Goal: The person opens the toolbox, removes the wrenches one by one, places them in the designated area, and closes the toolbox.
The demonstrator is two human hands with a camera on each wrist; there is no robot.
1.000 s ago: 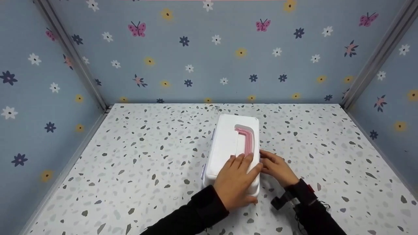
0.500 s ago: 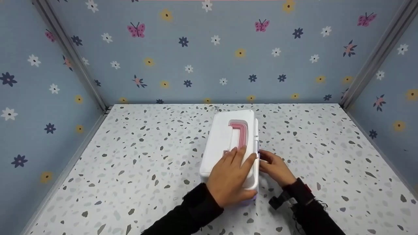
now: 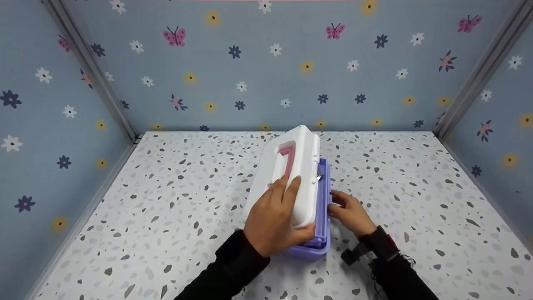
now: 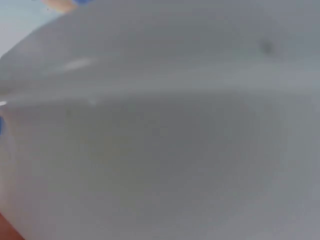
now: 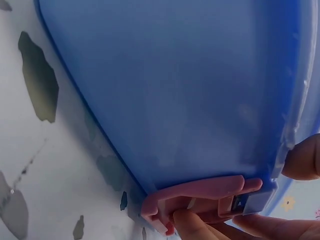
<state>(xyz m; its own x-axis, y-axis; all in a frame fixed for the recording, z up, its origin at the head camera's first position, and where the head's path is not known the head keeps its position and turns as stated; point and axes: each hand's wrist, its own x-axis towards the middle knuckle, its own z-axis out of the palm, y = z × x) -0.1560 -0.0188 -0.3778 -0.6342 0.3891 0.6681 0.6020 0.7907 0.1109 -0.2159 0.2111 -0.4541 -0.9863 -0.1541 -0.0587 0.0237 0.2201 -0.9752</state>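
A storage box stands on the table, its white lid (image 3: 310, 179) tilted up on the right side and leaning left. The lid carries a pink handle (image 3: 287, 160) in a recess. My left hand (image 3: 270, 221) grips the lid's near right corner, fingers over the top and thumb at the lower edge. Beneath shows the purple base (image 3: 308, 252). At its right wall, my right hand (image 3: 354, 216) holds the pink latch (image 5: 200, 190); in the right wrist view fingertips (image 5: 190, 227) sit behind the latch, another at the rim. Blurred white lid (image 4: 160, 150) fills the left wrist view.
Inside the base's right edge lies a small shiny metallic thing (image 3: 319, 176). The speckled white table (image 3: 166, 216) runs back to a blue flowered wall (image 3: 258, 66). Similar panels stand at left and right.
The lid has come up from the base on its right side and tipped left, carried by my left hand. The purple base now shows; my right hand stays nearly in place.
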